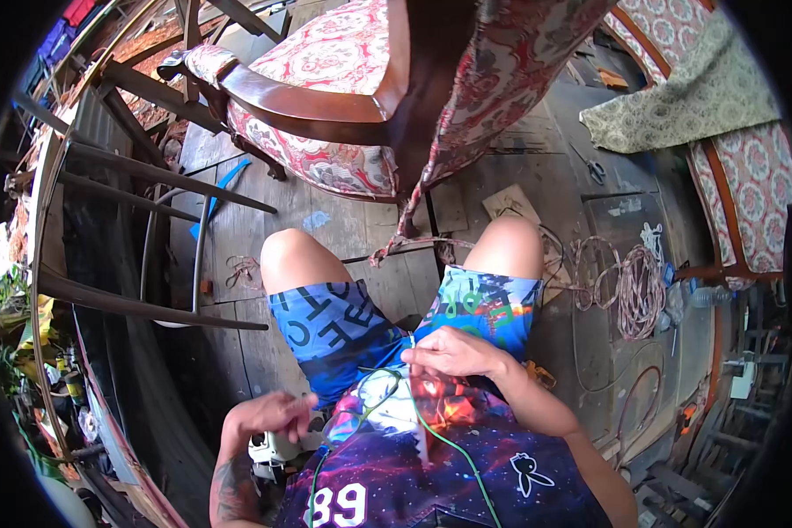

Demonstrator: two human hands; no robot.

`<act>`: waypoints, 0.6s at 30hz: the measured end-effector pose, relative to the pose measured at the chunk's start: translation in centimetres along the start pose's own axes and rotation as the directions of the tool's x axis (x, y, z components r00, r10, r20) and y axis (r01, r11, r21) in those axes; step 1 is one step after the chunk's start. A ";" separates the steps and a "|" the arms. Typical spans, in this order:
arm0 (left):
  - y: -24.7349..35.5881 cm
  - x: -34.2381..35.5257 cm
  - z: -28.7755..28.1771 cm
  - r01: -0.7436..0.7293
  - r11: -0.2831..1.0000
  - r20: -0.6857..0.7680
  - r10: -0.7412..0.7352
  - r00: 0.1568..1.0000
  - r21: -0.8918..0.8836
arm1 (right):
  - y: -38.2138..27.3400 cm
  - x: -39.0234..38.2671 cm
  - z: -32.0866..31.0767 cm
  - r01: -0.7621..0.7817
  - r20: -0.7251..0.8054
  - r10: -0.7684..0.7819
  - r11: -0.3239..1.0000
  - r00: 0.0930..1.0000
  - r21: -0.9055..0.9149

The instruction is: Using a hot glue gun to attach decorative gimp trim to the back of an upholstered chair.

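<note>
A thin green cord [475, 469] is draped over a seated person's dark patterned shirt [396, 475], between two bare hands.
The cord is looped near the blue shorts [330, 330], where the right hand [449, 354] is held with thumb and fingers drawn close; whether the cord is pinched cannot be told. The left hand [282, 414] is held lower, fingers loosely bent and blurred, above a white object [273, 451]; its grip cannot be told. Beyond the knees, a floral upholstered armchair [312, 114] is seen on the plank floor [229, 352]; to the right, a coiled rope [640, 290] and scissors [597, 172] are laid out.
</note>
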State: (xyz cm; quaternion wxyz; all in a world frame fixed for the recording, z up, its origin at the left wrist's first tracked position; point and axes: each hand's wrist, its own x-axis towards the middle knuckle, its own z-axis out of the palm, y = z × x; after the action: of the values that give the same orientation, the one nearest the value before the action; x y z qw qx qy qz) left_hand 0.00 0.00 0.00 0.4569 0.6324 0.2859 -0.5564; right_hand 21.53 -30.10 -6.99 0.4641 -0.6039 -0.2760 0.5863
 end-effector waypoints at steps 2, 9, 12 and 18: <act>-0.2 -2.0 0.9 0.081 0.982 0.212 -0.044 0.976 -0.173 | -0.4 0.9 0.9 0.063 0.018 -0.062 0.995 0.998 -0.076; 3.3 -0.3 4.0 -0.094 0.834 0.045 0.141 0.989 -0.543 | -0.1 0.1 -1.6 0.087 0.059 -0.082 0.993 0.995 -0.079; 4.8 -2.1 3.1 -0.245 0.814 -0.169 0.182 0.969 -0.527 | -1.6 -0.9 -1.6 -0.041 0.097 0.031 0.994 0.995 0.102; 10.2 -3.4 1.6 -0.586 0.804 -0.493 0.470 0.732 -0.105 | -0.5 -1.4 -2.0 0.321 -0.208 -0.253 0.841 0.945 0.435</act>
State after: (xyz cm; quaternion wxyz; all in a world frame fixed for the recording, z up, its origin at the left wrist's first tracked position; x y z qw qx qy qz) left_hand 7.43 -5.23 5.97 0.5959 0.7334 0.2576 -0.2016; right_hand 23.31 -31.62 -6.14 0.6959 -0.4674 -0.1816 0.5140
